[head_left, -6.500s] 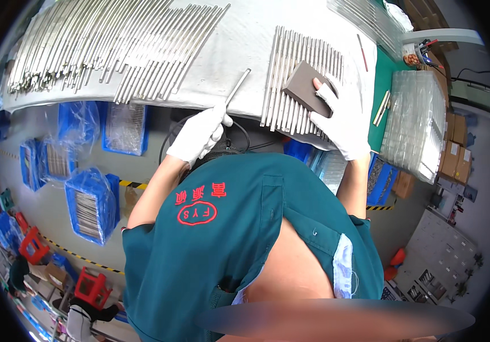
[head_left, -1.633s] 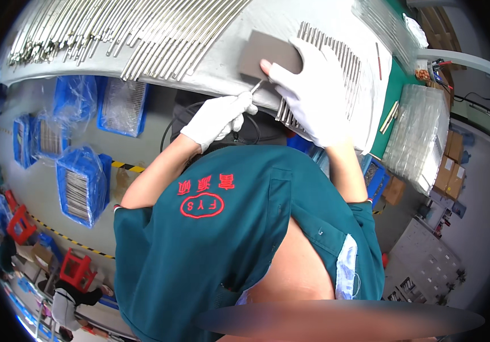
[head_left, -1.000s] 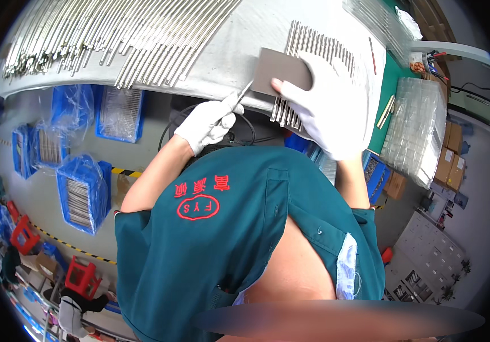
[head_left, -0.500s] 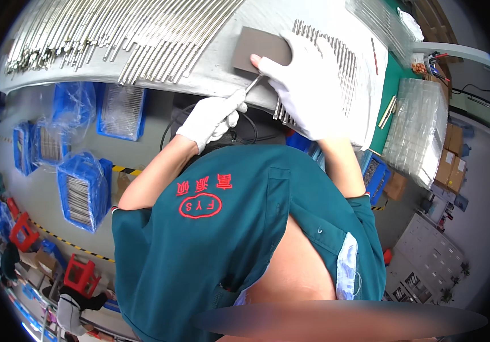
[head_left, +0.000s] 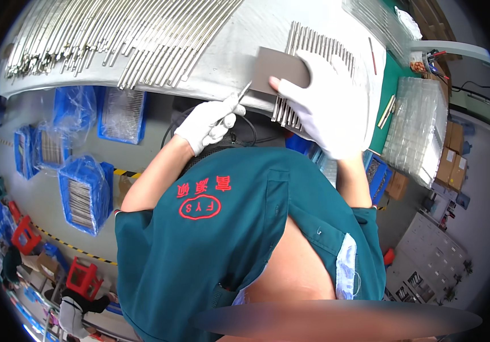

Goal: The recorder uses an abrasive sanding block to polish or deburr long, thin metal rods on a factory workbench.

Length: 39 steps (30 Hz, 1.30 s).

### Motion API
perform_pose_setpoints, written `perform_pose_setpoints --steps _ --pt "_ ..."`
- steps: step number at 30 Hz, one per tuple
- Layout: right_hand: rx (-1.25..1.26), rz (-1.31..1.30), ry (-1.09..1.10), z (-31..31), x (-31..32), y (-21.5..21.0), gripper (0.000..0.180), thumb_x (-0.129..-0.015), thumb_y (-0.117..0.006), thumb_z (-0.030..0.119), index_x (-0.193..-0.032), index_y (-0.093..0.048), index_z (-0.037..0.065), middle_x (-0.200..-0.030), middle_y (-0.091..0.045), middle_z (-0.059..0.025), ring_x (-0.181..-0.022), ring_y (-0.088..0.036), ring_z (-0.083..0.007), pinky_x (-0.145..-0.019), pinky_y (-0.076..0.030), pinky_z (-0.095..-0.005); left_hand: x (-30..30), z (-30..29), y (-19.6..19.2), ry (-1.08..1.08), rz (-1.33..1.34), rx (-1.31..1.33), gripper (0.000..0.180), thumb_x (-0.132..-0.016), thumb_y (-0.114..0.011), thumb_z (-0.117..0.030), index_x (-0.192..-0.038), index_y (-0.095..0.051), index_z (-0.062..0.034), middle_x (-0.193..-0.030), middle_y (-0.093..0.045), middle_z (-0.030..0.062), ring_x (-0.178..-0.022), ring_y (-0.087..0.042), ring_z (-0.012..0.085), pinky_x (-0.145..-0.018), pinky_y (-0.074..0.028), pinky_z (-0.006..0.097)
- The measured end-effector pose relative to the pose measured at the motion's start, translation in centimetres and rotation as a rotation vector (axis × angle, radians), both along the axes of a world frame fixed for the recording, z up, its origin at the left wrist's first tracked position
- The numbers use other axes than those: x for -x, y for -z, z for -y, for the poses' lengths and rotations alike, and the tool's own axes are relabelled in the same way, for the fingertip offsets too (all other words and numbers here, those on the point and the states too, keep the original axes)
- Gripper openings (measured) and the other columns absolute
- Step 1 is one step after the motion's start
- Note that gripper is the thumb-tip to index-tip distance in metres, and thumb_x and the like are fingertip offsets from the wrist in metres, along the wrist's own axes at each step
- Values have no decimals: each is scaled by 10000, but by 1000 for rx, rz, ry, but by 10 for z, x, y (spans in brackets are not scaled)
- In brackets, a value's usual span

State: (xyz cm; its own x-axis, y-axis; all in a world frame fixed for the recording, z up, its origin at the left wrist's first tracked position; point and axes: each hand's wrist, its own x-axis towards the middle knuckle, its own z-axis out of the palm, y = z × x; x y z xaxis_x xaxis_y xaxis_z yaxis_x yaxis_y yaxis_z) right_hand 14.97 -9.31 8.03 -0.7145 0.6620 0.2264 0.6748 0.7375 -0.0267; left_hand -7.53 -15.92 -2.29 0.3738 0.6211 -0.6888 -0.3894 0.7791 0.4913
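My left hand [head_left: 211, 122], in a white glove, is closed around a thin metal rod [head_left: 246, 91]. The rod's bare end points up and away, past the near edge of the table; the rest is hidden in the fingers. A flat, dark grey-brown rectangular block [head_left: 279, 71] is gripped by my right hand [head_left: 330, 105], also gloved in white, with the thumb tip bare. The block's left edge is close beside the rod's end; I cannot tell whether they touch. Partly under the right hand lies a row of short metal rods [head_left: 319, 43].
Many longer metal rods [head_left: 136, 40] lie side by side on the white-covered table [head_left: 222, 62] at the left. Clear plastic trays [head_left: 413, 125] are stacked at the right by the green mat [head_left: 383, 102]. Blue crates [head_left: 85, 194] with rods stand on the floor at the left.
My right hand has moved right and toward me with the block, off the rod's end. The rod in my left hand now points more steeply away from me; the left hand has barely moved.
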Motion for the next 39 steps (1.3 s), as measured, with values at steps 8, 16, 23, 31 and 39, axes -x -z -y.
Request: perform_pose_setpoints --steps 8,16,23,31,39 --pt "101 1 -40 -7 4 7 374 -813 -654 198 -1169 -680 310 -1264 -569 -184 -1177 -547 -339 -1034 -360 -478 2 3 -4 2 -30 -39 383 -993 -542 -378 -1032 -653 -14 -607 -502 -55 -396 -351 7 -315 -241 176" --pt "-18 -49 -2 -18 28 20 407 -788 -693 179 -1175 -674 301 -1198 -579 -187 -1100 -567 -338 -990 -391 -451 0 -1 -10 28 -35 -9 384 -1008 -512 -385 -1000 -627 -19 -596 -483 -44 -368 -311 20 -302 -225 191" --pt "64 -39 13 0 -28 -2 387 -743 -734 161 -1110 -719 283 -1219 -582 -161 -1054 -571 -328 -854 -475 -413 3 3 5 -30 134 9 338 -997 -550 -355 -927 -614 -30 -646 -553 -29 -384 -362 12 -299 -251 174" --pt "51 -60 -47 -12 33 17 390 -793 -683 189 -1168 -676 294 -1213 -575 -162 -1133 -547 -317 -1006 -377 -443 4 1 -3 26 -17 -88 374 -1015 -504 -366 -959 -630 -18 -590 -499 -43 -385 -356 19 -304 -251 183" --pt "79 -37 21 2 -28 -5 439 -700 -760 138 -1115 -722 277 -1218 -587 -159 -1091 -571 -345 -921 -450 -431 0 1 1 12 61 -15 389 -1014 -496 -394 -966 -604 -23 -604 -490 -39 -381 -338 28 -307 -245 183"
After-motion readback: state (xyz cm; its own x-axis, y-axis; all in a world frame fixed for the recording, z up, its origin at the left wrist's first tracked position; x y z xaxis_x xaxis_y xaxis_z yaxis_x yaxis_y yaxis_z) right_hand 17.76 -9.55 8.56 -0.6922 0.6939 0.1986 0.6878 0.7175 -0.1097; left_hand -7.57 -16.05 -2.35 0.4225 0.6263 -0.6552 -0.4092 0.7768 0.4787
